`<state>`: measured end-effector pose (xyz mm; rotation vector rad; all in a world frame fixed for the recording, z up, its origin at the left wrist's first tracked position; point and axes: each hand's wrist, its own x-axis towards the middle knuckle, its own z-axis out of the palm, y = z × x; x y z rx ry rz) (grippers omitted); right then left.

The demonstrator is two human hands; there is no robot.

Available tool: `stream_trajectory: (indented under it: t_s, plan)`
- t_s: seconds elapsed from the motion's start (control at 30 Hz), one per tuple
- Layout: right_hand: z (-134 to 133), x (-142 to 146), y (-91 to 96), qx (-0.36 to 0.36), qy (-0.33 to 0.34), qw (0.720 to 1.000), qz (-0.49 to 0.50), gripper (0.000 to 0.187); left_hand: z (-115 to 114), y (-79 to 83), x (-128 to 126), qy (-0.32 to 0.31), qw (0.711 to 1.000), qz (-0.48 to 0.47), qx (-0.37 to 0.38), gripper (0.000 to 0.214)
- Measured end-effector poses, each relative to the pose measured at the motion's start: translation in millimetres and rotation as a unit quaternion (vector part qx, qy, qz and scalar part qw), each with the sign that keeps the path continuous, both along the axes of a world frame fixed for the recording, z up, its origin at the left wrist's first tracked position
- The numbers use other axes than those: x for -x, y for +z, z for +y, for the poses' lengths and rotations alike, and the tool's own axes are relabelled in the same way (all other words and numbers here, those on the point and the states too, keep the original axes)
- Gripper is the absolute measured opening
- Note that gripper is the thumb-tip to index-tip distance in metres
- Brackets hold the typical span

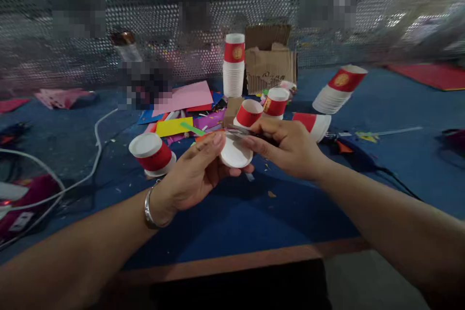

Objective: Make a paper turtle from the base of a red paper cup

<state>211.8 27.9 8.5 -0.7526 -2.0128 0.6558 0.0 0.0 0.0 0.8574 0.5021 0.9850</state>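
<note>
Head view: left hand (196, 174) cradles paper cup (235, 155), right hand (290, 150) touching, palm-down

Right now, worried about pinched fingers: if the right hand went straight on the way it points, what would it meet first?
Probably the white paper cup that the left hand holds; the right hand points leftward at it. Depth is unclear, though.

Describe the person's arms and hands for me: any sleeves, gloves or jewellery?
The left forearm and right forearm are bare as far as the picture reaches, with no sleeves in view. The left hand and right hand wear no gloves. A thin silver-coloured metal bangle circles the left wrist; the right wrist carries nothing.
</note>
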Motion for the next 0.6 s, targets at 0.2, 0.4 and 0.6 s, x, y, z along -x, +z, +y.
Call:
stream_trajectory:
  t_s: [0.2,0.4,0.6]
  plan:
    - [-4.1,-3.7,1.3,0.017,-0.007,1.0,-0.018,0.039,-5.0,-2.4,2.4,-0.019,1.0,0.011,-0.021,0.048]
    - [-4.6,-3.5,4.6,0.031,-0.014,0.999,-0.024,0.041,-3.6,-2.9,3.4,-0.016,0.999,0.001,-0.029,0.043]
    - [-5.9,-4.0,4.9,0.018,-0.011,1.0,-0.023,0.04,-3.6,-3.9,4.2,-0.02,0.998,0.011,-0.057,0.037]
